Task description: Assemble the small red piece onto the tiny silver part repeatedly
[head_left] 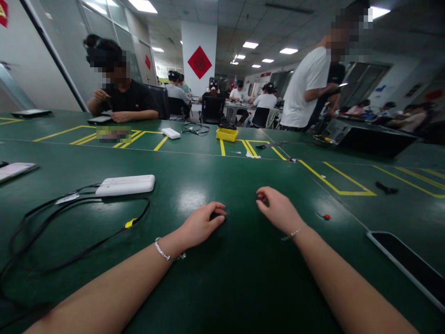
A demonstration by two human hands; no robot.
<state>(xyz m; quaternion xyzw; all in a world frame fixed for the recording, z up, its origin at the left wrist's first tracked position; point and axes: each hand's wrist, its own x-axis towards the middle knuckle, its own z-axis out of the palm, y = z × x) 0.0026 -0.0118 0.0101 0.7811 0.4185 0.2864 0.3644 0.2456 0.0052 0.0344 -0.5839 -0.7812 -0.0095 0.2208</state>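
While fingers (216,205) of left hand (199,226) and right hand (281,211) loosely bent, white power bank (127,185) crosswise.

A lane of bare desk (239,283) ran between the left hand (201,225) and the right hand (278,208), from six o'clock up toward twelve, where a yellow tray (227,135) stood in its far end. At ten o'clock a white power bank (125,184) blocked a low sweep, and its black cable (104,241) looped down through nine to eight (an easy thing to snag). Toward three, the surface opened beyond the right hand, interrupted by a small red-tipped piece (327,216). A phone-like slab (410,266) closed off four o'clock, while a large black panel (375,138) shut the far side at two.
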